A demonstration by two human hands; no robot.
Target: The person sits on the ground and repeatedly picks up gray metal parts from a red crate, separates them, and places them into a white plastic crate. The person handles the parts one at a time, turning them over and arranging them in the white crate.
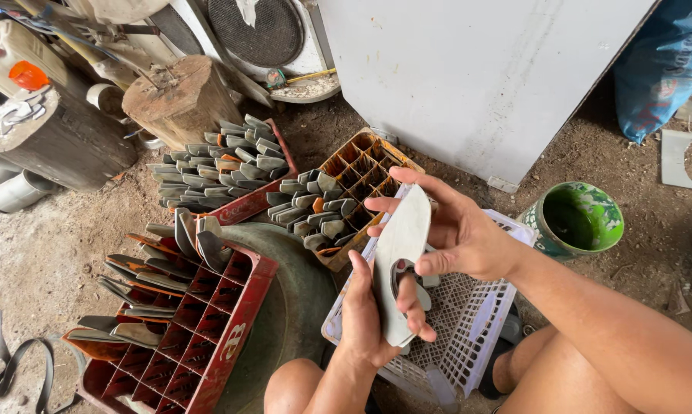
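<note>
I hold a curved grey blade-shaped piece [402, 253] upright between both hands. My left hand [373, 314] grips its lower end, thumb and fingers wrapped round it. My right hand [453, 230] closes on its upper part from the right. Beneath the hands lies a white plastic mesh basket [468, 307]. A red divided crate [208, 322] at the lower left carries several similar grey pieces stuck in its cells. An orange divided crate [361, 172] beyond the hands is partly filled with them too.
Another red crate [231, 165] packed with grey pieces sits farther back. Two wood log stumps [177, 96] stand at the upper left. A green bucket [580, 218] is on the dirt to the right, a white panel [476, 69] behind. A dark round basin [292, 307] lies under the crates.
</note>
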